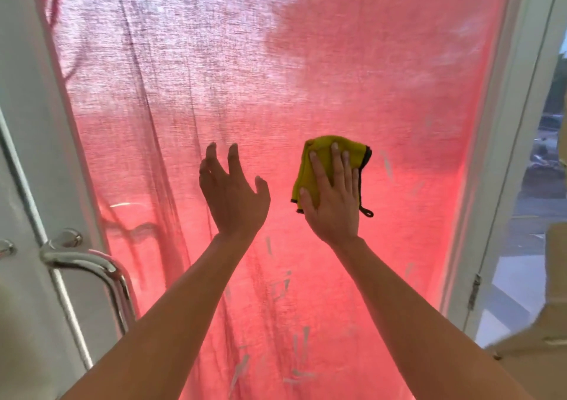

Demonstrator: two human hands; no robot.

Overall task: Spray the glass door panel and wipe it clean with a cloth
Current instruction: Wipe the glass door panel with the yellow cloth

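Observation:
The glass door panel (306, 77) fills the middle of the head view, with a red curtain glowing behind it. A folded yellow cloth (325, 157) with a dark edge lies flat against the glass, and my right hand (334, 197) presses it there with straight fingers. My left hand (233, 191) is raised beside it, to the left, fingers loosely spread and holding nothing; I cannot tell whether its fingertips touch the glass. No spray bottle is in view.
A white door frame (33, 123) borders the panel on the left, carrying a chrome pull handle (92, 264). On the right is another white frame with a hinge (474, 290), an outdoor view beyond it, and cardboard boxes (552, 307).

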